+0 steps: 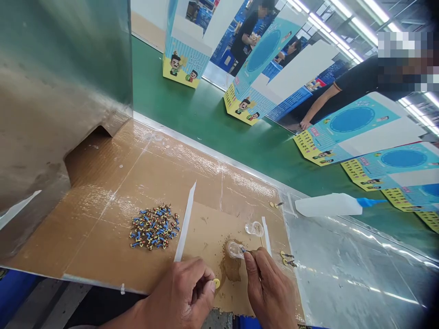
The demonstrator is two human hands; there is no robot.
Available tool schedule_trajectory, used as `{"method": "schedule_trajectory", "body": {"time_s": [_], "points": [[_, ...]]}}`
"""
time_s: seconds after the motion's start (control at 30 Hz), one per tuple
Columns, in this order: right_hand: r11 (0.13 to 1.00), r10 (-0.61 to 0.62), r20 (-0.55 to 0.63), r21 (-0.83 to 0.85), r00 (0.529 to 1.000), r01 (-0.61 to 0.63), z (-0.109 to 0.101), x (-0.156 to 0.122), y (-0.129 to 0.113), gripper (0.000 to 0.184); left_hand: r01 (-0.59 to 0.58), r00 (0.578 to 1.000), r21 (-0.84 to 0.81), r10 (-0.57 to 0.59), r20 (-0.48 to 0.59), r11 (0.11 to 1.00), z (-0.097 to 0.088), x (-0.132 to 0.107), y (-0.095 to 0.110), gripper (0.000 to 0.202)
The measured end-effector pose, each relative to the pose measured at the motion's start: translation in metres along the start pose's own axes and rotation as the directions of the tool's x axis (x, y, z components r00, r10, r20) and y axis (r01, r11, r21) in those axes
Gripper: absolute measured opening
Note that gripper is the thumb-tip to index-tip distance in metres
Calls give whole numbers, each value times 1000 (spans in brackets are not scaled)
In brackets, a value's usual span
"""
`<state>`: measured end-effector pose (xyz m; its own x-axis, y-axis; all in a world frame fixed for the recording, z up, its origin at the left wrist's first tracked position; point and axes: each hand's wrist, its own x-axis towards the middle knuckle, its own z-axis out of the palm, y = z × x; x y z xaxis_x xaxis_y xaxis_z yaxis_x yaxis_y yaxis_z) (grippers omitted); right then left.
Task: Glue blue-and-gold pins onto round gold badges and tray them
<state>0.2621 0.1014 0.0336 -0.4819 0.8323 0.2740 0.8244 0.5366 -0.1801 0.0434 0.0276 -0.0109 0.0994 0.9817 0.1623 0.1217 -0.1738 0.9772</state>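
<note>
Left hand (180,292) pinches yellow disc (216,283) near cardboard edge (103,282); right hand (269,292) pinches blue piece (243,250)

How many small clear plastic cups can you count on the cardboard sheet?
2 clear plastic cups. One lies on the brown stain by the right hand; the other lies just beyond it on the cardboard sheet. Another could be hidden under that hand.
</note>
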Motion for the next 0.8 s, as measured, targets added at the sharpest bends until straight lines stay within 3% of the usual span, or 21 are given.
{"method": "schedule_trajectory", "body": {"time_s": [0.47, 0.8], "points": [[993, 92, -14, 82, 996, -90, -11, 6, -7, 39, 7, 1000, 13, -7, 24, 1000, 0, -1, -1, 10], [987, 127, 32, 95, 991, -130, -1, 1, -1, 40, -2, 1000, 15, 2, 16, 1000, -1, 0, 2, 10]]}}
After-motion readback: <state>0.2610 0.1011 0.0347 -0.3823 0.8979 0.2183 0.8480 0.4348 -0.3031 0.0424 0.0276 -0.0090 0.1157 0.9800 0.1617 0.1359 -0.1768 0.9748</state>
